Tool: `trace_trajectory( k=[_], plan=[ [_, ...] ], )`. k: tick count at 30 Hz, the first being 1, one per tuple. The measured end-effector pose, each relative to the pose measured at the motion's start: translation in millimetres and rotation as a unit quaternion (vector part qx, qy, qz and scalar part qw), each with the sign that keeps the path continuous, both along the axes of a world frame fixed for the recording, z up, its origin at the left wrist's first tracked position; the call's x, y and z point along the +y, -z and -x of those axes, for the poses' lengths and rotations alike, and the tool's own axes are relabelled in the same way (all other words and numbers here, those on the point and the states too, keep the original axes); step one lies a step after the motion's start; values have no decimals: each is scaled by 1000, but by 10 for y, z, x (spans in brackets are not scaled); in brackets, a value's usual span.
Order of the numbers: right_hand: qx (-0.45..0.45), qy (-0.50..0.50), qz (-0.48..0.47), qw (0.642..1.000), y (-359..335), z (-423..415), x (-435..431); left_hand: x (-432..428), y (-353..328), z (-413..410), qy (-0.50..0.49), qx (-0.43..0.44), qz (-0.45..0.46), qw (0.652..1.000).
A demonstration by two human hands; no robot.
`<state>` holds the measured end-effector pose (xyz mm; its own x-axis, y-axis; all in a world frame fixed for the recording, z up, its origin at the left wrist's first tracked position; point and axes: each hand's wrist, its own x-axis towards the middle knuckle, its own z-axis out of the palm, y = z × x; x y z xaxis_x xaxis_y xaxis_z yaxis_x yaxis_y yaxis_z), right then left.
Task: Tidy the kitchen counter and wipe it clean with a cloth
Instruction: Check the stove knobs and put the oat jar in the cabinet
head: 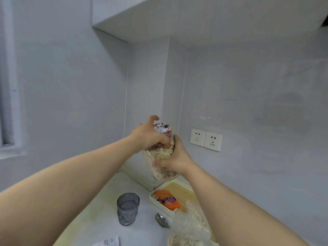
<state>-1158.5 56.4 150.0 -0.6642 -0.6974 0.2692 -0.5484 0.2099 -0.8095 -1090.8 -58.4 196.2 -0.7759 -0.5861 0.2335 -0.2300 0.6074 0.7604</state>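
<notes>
1. A clear jar (162, 153), filled most of the way with pale oat flakes, is held in the air by both hands. It hangs above the back corner of the worktop (147, 210) and does not touch it.
2. The jar's lid (164, 128) carries a cartoon picture and points up and away from the viewer.
3. The left hand (150, 137) comes in from the left. Its grip is curled over the upper part of the jar, just under the lid, with one finger lifted clear above it.
4. The right hand (175, 160) comes in from the right. Its grip wraps the jar's lower half, with the thumb pressed across the front.
5. Below the jar, a shallow white tray (153, 199) with a wood-coloured base sits against the wall. Orange snack packets (166, 201) lie in it.
6. A metal spoon (162, 222) lies on the worktop just in front of the tray.
7. A grey patterned glass tumbler (128, 208) stands upright to the left of the spoon.
8. A clear plastic bag (191, 226) of more flakes sits at the right, partly under the right forearm.
9. A printed paper slip (110, 242) shows at the bottom edge.
10. Two white wall sockets (205, 139) sit side by side on the wall to the right of the jar.
</notes>
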Motion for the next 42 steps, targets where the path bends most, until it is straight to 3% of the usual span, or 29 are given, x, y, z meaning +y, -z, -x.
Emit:
trace_trajectory(
  k=[6, 8, 11, 13, 15, 17, 19, 23, 28, 33, 36, 37, 39, 42],
  plan=[
    [56, 9, 86, 995, -587, -185, 96, 132, -607, -312, 42, 85, 6, 996],
    [39, 0, 136, 990, -783, -236, 145, 156, -797, -400, 90, 164, -48, 981],
    [-10, -1, 220, 975, -1077, -274, 213, 226, -1047, -477, 146, 332, -209, 908],
    [-39, 7, 257, 966, -1294, -309, 269, 214, -1079, -492, 188, 388, -256, 865],
    [-52, 7, 275, 960, -1530, -349, 344, 200, -1160, -487, 200, 354, -221, 887],
    [-52, 3, 287, 956, -1752, -388, 419, 262, -1247, -474, 222, 294, -123, 922],
    [-49, 4, 289, 956, -1954, -442, 488, 317, -1317, -416, 252, 276, -73, 925],
    [-9, 18, 270, 963, -2337, -555, 622, 590, -1545, -263, 164, 376, 40, 911],
    [20, -3, 249, 968, -2696, -642, 808, 800, -1878, -217, 85, 479, 81, 870],
    [58, -20, 250, 966, -3044, -696, 1012, 890, -2238, -180, 97, 524, 62, 844],
    [256, 138, 322, 901, -3387, -685, 1156, 920, -2527, -177, 92, 549, 48, 829],
    [332, 193, 303, 872, -3496, -660, 1220, 930, -2620, -182, 95, 554, 43, 826],
    [452, 290, 177, 824, -3668, -560, 1375, 960, -2814, -189, 103, 567, 34, 816],
    [522, 385, -14, 761, -3770, -400, 1546, 1011, -3092, -213, 127, 580, 11, 804]
  ],
)
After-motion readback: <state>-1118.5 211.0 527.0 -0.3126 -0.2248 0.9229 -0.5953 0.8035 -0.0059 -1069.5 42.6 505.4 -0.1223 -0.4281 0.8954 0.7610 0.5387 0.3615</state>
